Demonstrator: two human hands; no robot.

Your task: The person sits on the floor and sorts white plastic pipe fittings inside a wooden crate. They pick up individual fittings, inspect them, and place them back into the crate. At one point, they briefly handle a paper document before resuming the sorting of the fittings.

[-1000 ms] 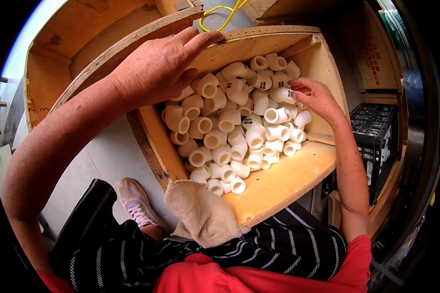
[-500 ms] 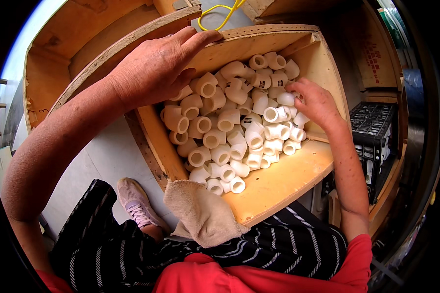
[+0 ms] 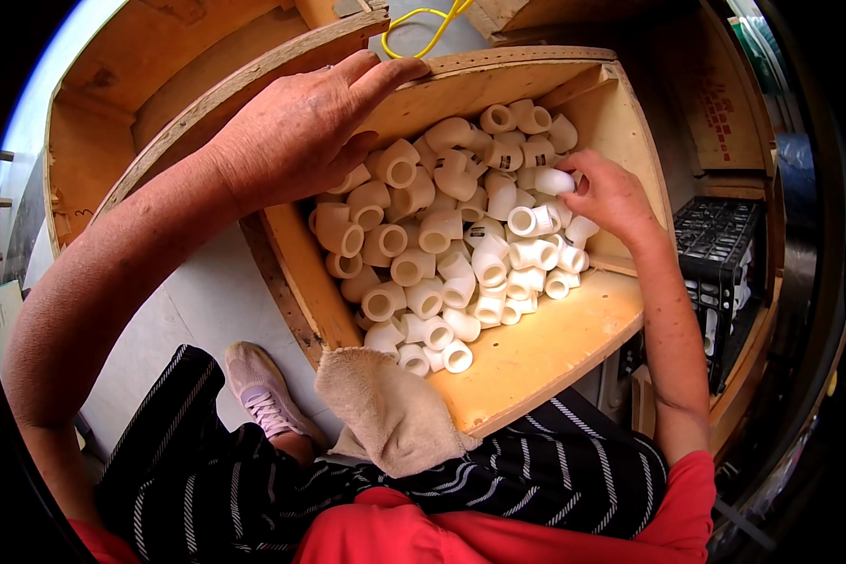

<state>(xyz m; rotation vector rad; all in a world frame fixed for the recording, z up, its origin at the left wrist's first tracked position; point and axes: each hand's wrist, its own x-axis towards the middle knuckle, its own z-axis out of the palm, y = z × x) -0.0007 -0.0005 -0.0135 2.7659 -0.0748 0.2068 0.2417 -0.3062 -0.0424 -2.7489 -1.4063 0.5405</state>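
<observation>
A shallow wooden box (image 3: 545, 352) sits tilted over my lap, heaped with white plastic pipe elbow fittings (image 3: 436, 231). My left hand (image 3: 296, 132) grips the box's upper-left rim, with the thumb on the inner side and the index finger along the top edge; its other fingers are partly hidden. At the right side of the heap, my right hand (image 3: 606, 195) is closed, pinching a white pipe elbow (image 3: 554, 181) between thumb and fingers. Its open ends are not clearly visible. A few of the heaped fittings carry small dark printed marks.
A beige cloth (image 3: 385, 409) drapes over the box's near corner. Another wooden box (image 3: 160, 70) stands beyond at upper left, near a yellow cord (image 3: 423, 33). To the right is a black plastic crate (image 3: 719, 235) beside wooden shelving.
My right hand has shifted its fingers slightly and lifted and turned the pipe elbow, which now shows a smooth rounded side. My left hand and the box keep their places.
</observation>
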